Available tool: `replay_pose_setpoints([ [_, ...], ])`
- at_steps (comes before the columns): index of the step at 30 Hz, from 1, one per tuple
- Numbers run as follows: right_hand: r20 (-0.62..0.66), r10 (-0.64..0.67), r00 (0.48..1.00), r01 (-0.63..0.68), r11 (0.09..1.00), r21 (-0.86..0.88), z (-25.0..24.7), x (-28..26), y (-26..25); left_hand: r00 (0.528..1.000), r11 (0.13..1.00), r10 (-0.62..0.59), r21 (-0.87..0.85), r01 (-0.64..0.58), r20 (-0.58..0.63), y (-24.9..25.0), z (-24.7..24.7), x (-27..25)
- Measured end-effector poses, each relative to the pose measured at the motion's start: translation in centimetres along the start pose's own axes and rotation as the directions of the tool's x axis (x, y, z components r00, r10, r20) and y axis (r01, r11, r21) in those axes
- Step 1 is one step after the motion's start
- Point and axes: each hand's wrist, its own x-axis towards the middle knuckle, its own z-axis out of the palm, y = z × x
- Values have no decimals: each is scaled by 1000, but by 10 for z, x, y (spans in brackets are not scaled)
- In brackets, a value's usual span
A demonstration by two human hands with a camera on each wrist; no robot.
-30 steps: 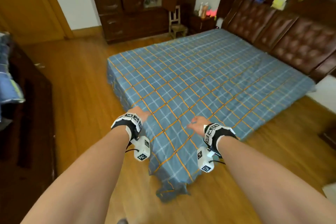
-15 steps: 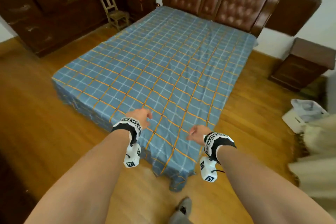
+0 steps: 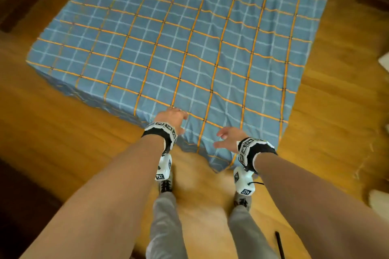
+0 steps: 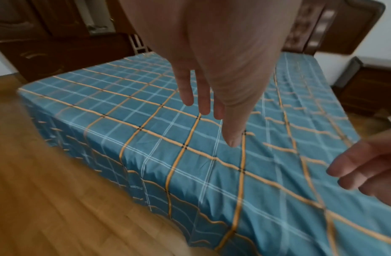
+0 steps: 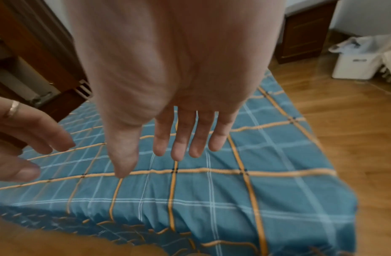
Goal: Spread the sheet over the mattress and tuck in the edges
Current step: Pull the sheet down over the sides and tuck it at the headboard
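You have swung round to face the foot corner of the bed squarely: a second ago the headboard and the far wall were in your view, and now you look almost straight down at the sheet [image 3: 189, 52], your arms and your own feet on the wooden floor [image 3: 63, 143]. The sheet is already spread flat over the mattress, its blue check with orange lines reaching every edge you can see. Your left hand [image 3: 171, 119] hangs with fingers straight and relaxed just above the near edge, holding nothing; from the left wrist view it is hard to say whether the fingertips touch the cloth. Your right hand [image 3: 228, 139] is likewise wide and empty, palm down, close over the corner. That corner [image 3: 221, 164] is the point to mind: it droops in a loose flap toward the floor, while the left side drapes down the mattress and looks neater. By the look of it the spreading is finished and the tucking begins here, so expect to gather that hanging flap and push it under.
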Motion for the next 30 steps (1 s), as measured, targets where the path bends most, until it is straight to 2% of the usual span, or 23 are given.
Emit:
replay_pose_setpoints([
  [5,-120,109,987,-106,994,32,70,107,-13,989,985,138,99,-143,58,-54,61,108],
  [8,-208,162,965,-173,984,-38,106,158,-19,979,967,198,154,-204,54,-88,100,156],
  [11,-371,187,910,-232,969,-79,128,186,-21,971,954,238,179,-241,34,-112,135,186],
  [13,-401,187,897,-263,954,-143,136,192,-22,955,922,295,256,-292,27,-115,145,194],
  [16,-370,208,905,-305,925,-226,139,189,-31,929,876,371,324,-356,18,-116,147,196],
  [18,-277,229,933,-309,906,-291,139,185,-37,917,852,385,343,-396,102,-115,147,191],
  [21,-160,263,951,-304,886,-350,149,169,-41,875,794,384,379,-476,294,-118,156,176],
  [23,-111,293,950,-313,895,-317,159,159,-39,882,816,340,364,-449,326,-123,161,163],
  [26,-49,309,950,-311,916,-252,165,151,-45,920,892,311,262,-369,239,-137,157,147],
  [30,-96,213,972,-229,953,-198,157,146,-77,972,963,224,137,-231,64,-168,136,124],
])
